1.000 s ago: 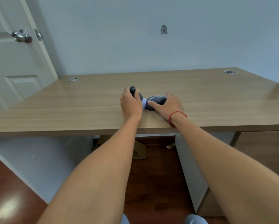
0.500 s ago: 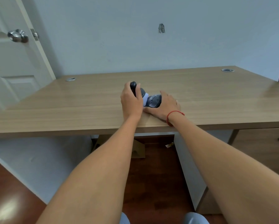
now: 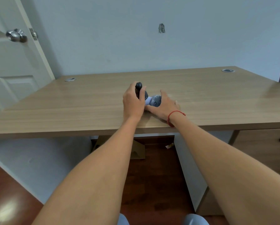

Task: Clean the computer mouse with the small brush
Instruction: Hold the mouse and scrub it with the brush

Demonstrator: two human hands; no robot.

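A dark grey computer mouse (image 3: 155, 101) lies on the wooden desk (image 3: 87, 108) near its front edge. My right hand (image 3: 164, 107) cups the mouse from the right and front, thumb along its near side. My left hand (image 3: 132, 103) is closed around the black handle of the small brush (image 3: 139, 88), which stands tilted with its knob sticking up above my fingers. The brush's pale bristle end (image 3: 147, 100) presses against the left side of the mouse. Much of the mouse is hidden by my right hand.
Two round cable grommets sit in the desk's back corners, left grommet (image 3: 70, 79) and right grommet (image 3: 228, 70). A white door (image 3: 14, 65) with a metal knob stands at the left. A drawer unit (image 3: 259, 148) is under the desk's right side, a cardboard box (image 3: 136, 150) below.
The mouse has been turned and tipped, so more of its top faces me, and my right hand has shifted around it. The brush stays pressed on its left side.
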